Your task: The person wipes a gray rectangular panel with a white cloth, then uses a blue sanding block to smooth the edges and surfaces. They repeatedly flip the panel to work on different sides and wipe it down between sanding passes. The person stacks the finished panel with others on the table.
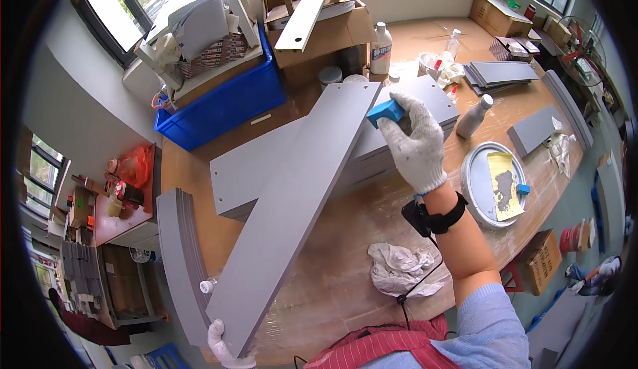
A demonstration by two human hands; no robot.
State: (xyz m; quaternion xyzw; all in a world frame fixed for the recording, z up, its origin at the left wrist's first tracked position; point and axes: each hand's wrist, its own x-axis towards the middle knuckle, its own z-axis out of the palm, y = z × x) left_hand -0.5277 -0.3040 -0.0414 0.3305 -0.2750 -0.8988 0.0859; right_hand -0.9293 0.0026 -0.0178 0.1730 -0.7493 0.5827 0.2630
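Observation:
A long grey board slants across the table, its far part resting on a stack of grey boards. My left hand, in a white glove, grips the board's near end, with fingers wrapped round the edge. My right hand, also gloved, pinches a small blue block against the board's far right edge. Whether the block touches the edge or sits just above it, I cannot tell. A black strap with a small device and cable is on my right wrist.
A round white lid at the right carries yellow paper with a grey smear. Beside it stands a grey bottle. A crumpled white cloth lies near me. Curved grey boards are at left; a blue crate is behind.

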